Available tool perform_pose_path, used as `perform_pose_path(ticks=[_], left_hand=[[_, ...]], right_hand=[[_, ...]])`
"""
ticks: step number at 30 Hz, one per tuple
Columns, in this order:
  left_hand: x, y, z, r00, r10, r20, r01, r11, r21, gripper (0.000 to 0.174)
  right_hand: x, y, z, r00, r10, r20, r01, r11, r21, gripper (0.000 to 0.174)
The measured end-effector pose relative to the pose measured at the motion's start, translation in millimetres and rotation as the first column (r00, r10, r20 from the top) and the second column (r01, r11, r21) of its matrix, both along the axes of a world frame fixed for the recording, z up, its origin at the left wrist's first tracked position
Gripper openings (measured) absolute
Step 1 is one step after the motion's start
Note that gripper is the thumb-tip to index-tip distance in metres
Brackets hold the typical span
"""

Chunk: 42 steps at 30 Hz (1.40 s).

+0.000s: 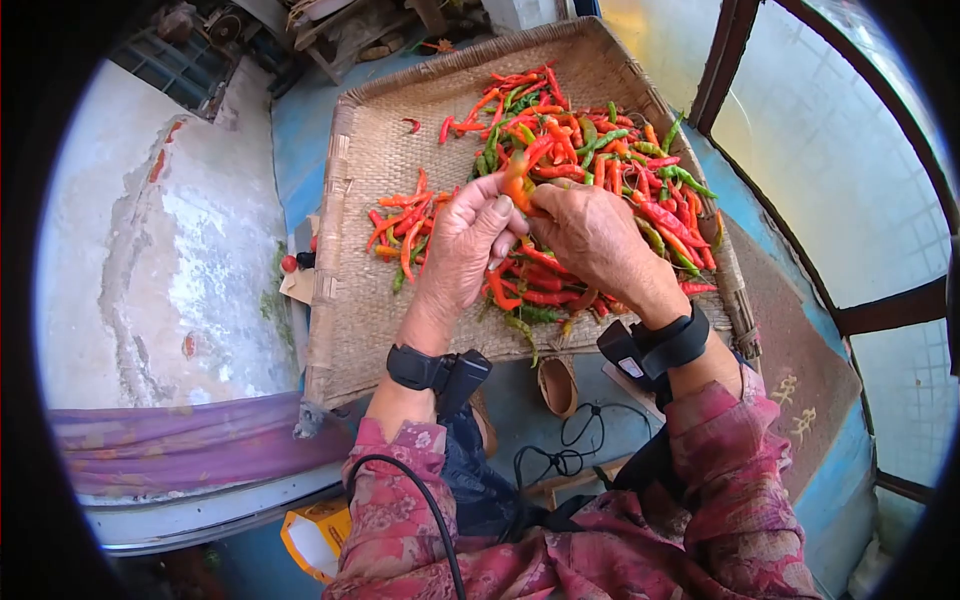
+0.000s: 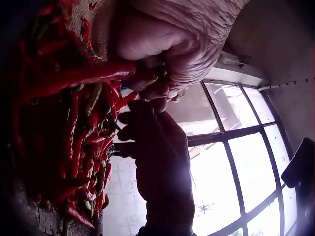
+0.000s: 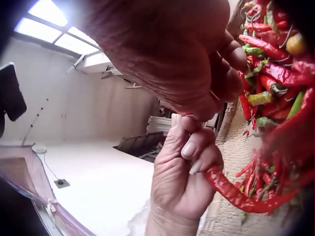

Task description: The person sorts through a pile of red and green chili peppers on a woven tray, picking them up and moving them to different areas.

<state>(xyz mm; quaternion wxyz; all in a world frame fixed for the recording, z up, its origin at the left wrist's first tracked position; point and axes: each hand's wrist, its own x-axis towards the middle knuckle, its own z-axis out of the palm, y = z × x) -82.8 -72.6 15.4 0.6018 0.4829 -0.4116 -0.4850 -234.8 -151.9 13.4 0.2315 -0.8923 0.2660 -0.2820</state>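
Observation:
Both hands meet above a woven tray (image 1: 375,310) of peppers. The left hand (image 1: 465,240) grips a red pepper (image 3: 236,196), whose long curved body extends from its fingers in the right wrist view. The right hand (image 1: 595,240) has its fingertips against the left hand's at the pepper's end; its fingers are curled, and the pinch point is partly hidden. Under and beyond the hands lies a large pile of red, green and orange peppers (image 1: 680,225). A smaller group of mostly red peppers (image 1: 405,225) lies left of the hands.
A black cable (image 1: 565,460) and a shoe (image 1: 557,387) are below the tray's near edge. The cracked wall (image 1: 200,270) stands at the left, framed windows (image 1: 830,150) at the right. A yellow box (image 1: 315,540) sits at the lower left.

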Motion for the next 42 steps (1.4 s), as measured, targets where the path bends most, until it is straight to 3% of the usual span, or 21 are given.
perform_pose_path(ticks=[7, 9, 10, 11, 12, 14, 15, 16, 17, 18, 23, 24, 26, 29, 31, 32, 34, 35, 37, 38, 42], left_hand=[[85, 4, -15, 0.927, 0.371, 0.055, -0.362, 0.923, -0.133, 0.03], [101, 7, -18, 0.734, 0.607, 0.303, -0.585, 0.793, -0.171, 0.032], [105, 9, -23, 0.733, 0.607, 0.305, -0.586, 0.792, -0.168, 0.032], [104, 11, -23, 0.255, 0.651, 0.715, -0.587, 0.692, -0.421, 0.035], [104, 12, -23, -0.359, 0.522, 0.774, -0.422, 0.649, -0.633, 0.038], [84, 9, -22, 0.026, 0.509, 0.86, -0.477, 0.762, -0.437, 0.043], [66, 4, -19, 0.459, 0.448, 0.767, -0.496, 0.846, -0.197, 0.044], [42, 4, -8, 0.704, 0.34, 0.623, -0.393, 0.918, -0.056, 0.044], [20, 6, -3, 0.885, 0.207, 0.417, -0.251, 0.967, 0.053, 0.044], [5, 6, -9, 0.916, 0.186, 0.356, -0.185, 0.982, -0.038, 0.044], [10, 9, -11, 0.945, 0.155, 0.288, -0.17, 0.985, 0.029, 0.03], [18, 9, -12, 0.945, 0.156, 0.288, -0.172, 0.985, 0.03, 0.03], [42, 9, -17, 0.912, 0.366, 0.184, -0.376, 0.926, 0.019, 0.023], [98, 14, -35, 0.833, 0.469, 0.294, -0.501, 0.865, 0.039, 0.028], [132, 13, -66, 0.195, 0.722, 0.664, -0.688, 0.583, -0.432, 0.029], [128, 13, -64, 0.197, 0.72, 0.666, -0.685, 0.587, -0.431, 0.029], [108, 16, -50, -0.027, 0.573, 0.819, -0.519, 0.692, -0.501, 0.028], [83, 14, -37, 0.239, 0.399, 0.885, -0.547, 0.808, -0.217, 0.024], [63, 6, -59, 0.416, 0.111, 0.903, -0.403, 0.912, 0.073, 0.028], [51, 4, -62, 0.41, -0.088, 0.908, -0.357, 0.901, 0.248, 0.03], [43, 3, -83, 0.27, -0.109, 0.957, -0.322, 0.926, 0.196, 0.03]], right_hand=[[-12, -16, 8, 0.981, -0.192, 0.039, 0.192, 0.981, 0.02, 0.026], [-13, -17, 5, 0.969, -0.241, 0.05, 0.243, 0.97, -0.028, 0.023], [-13, -16, 3, 0.97, -0.24, 0.049, 0.241, 0.97, -0.024, 0.023], [-13, -15, 2, 0.97, -0.233, 0.065, 0.235, 0.972, -0.028, 0.02], [-12, -14, 1, 0.971, -0.226, 0.08, 0.229, 0.973, -0.033, 0.018], [-8, -11, -3, 0.982, -0.166, 0.086, 0.171, 0.984, -0.054, 0.016], [-6, -9, -5, 0.99, -0.108, 0.089, 0.115, 0.99, -0.077, 0.015], [-2, -4, -5, 0.991, -0.105, 0.088, 0.112, 0.991, -0.078, 0.015], [3, 4, -6, 0.997, -0.078, 0.005, 0.078, 0.996, -0.048, 0.014], [8, 11, -7, 0.996, -0.047, -0.076, 0.046, 0.999, -0.015, 0.014], [15, 26, -7, 0.985, 0.049, -0.164, -0.046, 0.999, 0.024, 0.023], [15, 27, -3, 0.996, 0.062, -0.067, -0.056, 0.994, 0.089, 0.026], [15, 25, 1, 0.997, 0.07, 0.032, -0.074, 0.985, 0.154, 0.03], [12, 13, 6, 0.985, -0.024, 0.17, -0.006, 0.985, 0.17, 0.034], [9, 4, 4, 0.981, -0.033, 0.193, 0.003, 0.988, 0.154, 0.032], [8, 2, 3, 0.976, -0.04, 0.216, 0.01, 0.99, 0.138, 0.031], [6, 2, 7, 0.974, -0.068, 0.217, 0.034, 0.987, 0.156, 0.027], [5, 1, 8, 0.973, -0.082, 0.216, 0.052, 0.989, 0.138, 0.026], [3, 0, 10, 0.972, -0.097, 0.214, 0.072, 0.99, 0.12, 0.026], [2, 1, 12, 0.968, -0.11, 0.226, 0.078, 0.986, 0.148, 0.026], [-3, -3, 18, 0.968, -0.139, 0.207, 0.102, 0.978, 0.181, 0.025]])
